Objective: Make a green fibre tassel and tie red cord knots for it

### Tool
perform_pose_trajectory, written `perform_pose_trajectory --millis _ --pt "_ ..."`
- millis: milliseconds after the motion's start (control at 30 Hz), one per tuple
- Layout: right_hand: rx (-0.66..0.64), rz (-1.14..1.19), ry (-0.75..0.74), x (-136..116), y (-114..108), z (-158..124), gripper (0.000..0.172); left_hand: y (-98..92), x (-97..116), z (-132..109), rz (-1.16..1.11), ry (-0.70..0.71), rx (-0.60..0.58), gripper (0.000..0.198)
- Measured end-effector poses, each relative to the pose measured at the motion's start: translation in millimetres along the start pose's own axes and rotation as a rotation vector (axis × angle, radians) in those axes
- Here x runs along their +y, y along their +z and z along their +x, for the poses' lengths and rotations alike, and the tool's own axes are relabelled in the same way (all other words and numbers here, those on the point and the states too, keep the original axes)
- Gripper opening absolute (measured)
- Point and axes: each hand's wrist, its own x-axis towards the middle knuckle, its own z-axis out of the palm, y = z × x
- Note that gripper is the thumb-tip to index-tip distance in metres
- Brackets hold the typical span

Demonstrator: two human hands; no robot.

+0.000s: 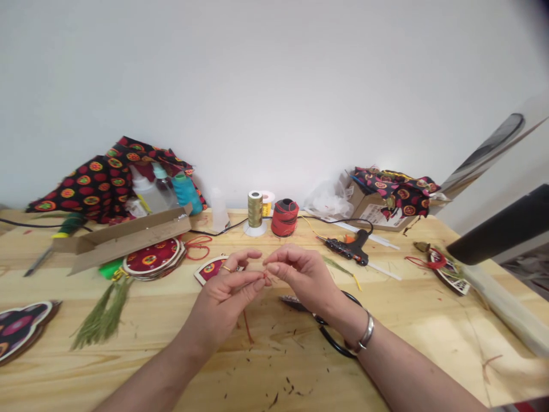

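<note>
Over the middle of the table my left hand [229, 289] pinches a thin red cord [247, 328] between thumb and forefinger, and a tail of it hangs below. Close against it, my right hand [300, 274] has its thumb and forefinger together at the same cord; the small piece between the fingertips is mostly covered. Behind my left hand lies a fabric-covered ornament piece [209, 270] with a pale edge, partly hidden. Black-handled scissors [332, 337] lie beneath my right wrist, their blade pointing left.
Spools of gold thread [255, 207] and red cord [285, 218] stand at the back. A glue gun [352, 247] lies right of them. At left are a cardboard tray [128, 240], stacked round ornaments [152, 257] and a green tassel [103, 312]. A black cylinder [500, 223] juts in at right.
</note>
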Motion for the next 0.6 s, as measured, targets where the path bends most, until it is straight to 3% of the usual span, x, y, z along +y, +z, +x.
perform_pose_trajectory --millis 100,200,367,467,600 --pt "-0.001 0.041 -0.011 3 -1 0 0.018 -0.6 -2 0 0.018 0.025 0.085 0.013" --pt "-0.149 0.137 -0.016 2 1 -2 0.028 0.7 -2 -2 -0.096 0.014 0.137 0.012" --pt "-0.297 0.209 -0.014 -3 9 -5 0.025 4.3 -1 -3 -0.250 -0.020 0.156 0.010" --pt "-0.276 0.110 -0.013 -3 10 -5 0.015 5.2 0 -2 -0.320 -0.039 0.123 0.011" --pt "-0.191 -0.026 -0.030 0 7 -3 0.020 3.7 4 1 -0.511 -0.080 0.096 0.010"
